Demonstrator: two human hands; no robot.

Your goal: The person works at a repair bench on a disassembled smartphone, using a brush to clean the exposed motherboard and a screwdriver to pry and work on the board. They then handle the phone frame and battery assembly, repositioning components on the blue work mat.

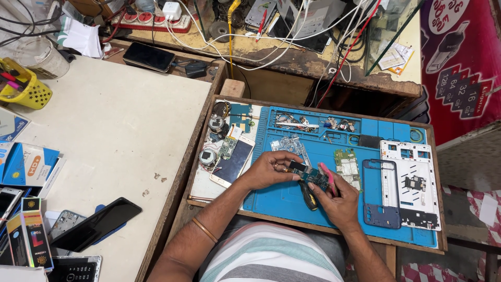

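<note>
Circuit board gripped between both hands, over the blue work mat

The left hand (pixel 269 168) pinches a small green circuit board (pixel 309 175) at one end; the right hand (pixel 336 201) closes on its other end along with a pink-handled tool (pixel 329 175) — probing or prying seems underway, calling next for a steady, fine touch. The blue mat (pixel 282 201) lies on a wooden tabletop (pixel 209 201) scattered with phone frames (pixel 383 193), cluttered shop around.

Striped shirt (pixel 271 258), white/teal/grey, bangle (pixel 204 230) on L wrist
</note>
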